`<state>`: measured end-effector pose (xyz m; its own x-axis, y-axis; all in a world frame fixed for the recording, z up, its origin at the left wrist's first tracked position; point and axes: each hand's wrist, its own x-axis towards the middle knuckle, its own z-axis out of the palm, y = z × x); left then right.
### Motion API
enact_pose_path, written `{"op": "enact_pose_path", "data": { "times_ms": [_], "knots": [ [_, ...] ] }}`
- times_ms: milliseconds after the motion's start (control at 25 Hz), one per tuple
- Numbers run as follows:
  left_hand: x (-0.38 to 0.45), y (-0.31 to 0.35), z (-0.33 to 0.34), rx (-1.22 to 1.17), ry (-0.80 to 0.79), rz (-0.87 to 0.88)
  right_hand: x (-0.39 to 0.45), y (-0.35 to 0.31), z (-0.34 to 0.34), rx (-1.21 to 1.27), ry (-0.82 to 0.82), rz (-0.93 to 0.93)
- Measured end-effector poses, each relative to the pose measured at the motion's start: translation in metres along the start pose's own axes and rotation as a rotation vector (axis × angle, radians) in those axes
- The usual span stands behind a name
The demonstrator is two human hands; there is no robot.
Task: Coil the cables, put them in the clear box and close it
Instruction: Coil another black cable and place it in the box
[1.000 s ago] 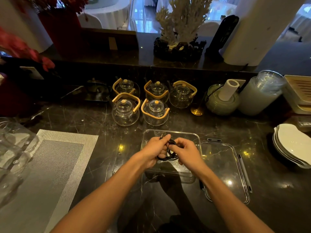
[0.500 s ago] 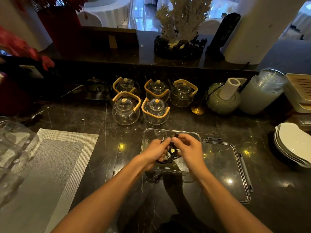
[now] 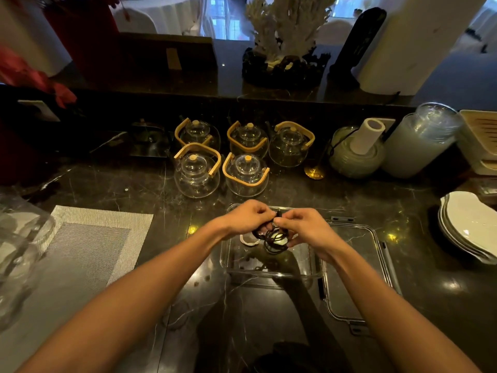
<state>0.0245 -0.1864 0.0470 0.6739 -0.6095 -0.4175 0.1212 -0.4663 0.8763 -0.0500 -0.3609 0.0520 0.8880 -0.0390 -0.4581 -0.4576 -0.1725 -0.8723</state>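
A: Dark marble counter [image 3: 376,200]. Clear box [image 3: 269,267] dead centre, its lid [image 3: 357,278] flat at the box's 3 o'clock, touching or just beside it.

B: Hands?

A: Both above the far half of the box. Left hand [image 3: 248,216] has fingers curled round the black cable [image 3: 273,239]; right hand [image 3: 304,227] pinches it at the top. Coil hangs between them, over the box, not plainly resting inside.

B: Anything already in the box?

A: Something pale at its 10 o'clock. Can't tell what.

B: Surroundings?

A: Five glass teapots [image 3: 197,173] at 12 o'clock, grey mat [image 3: 88,246] at 9, plates [image 3: 470,224] at 3.
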Motion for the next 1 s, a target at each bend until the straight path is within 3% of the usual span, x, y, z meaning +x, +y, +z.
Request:
{"op": "enact_pose_path", "data": {
  "times_ms": [120, 240, 480, 600, 800, 1000],
  "knots": [
    [0.012, -0.004, -0.009, 0.19, -0.007, 0.065, 0.017, -0.003, -0.004, -0.079, -0.054, 0.015],
    [0.023, -0.027, -0.004, 0.353, -0.037, 0.041, 0.029, 0.017, 0.003, -0.064, -0.109, 0.138],
    [0.032, -0.07, 0.019, 0.699, -0.162, -0.04, 0.045, 0.065, 0.026, -0.292, -0.166, 0.292],
    [0.035, -0.082, 0.027, 0.676, -0.106, -0.126, 0.048, 0.074, 0.037, -0.386, -0.15, 0.306],
    [0.037, -0.087, 0.027, 0.654, -0.031, -0.12, 0.053, 0.086, 0.047, -0.525, -0.085, 0.262],
    [0.03, -0.083, 0.025, 0.833, 0.013, -0.066, 0.051, 0.084, 0.05, -0.777, -0.115, 0.164]
  ]
}}
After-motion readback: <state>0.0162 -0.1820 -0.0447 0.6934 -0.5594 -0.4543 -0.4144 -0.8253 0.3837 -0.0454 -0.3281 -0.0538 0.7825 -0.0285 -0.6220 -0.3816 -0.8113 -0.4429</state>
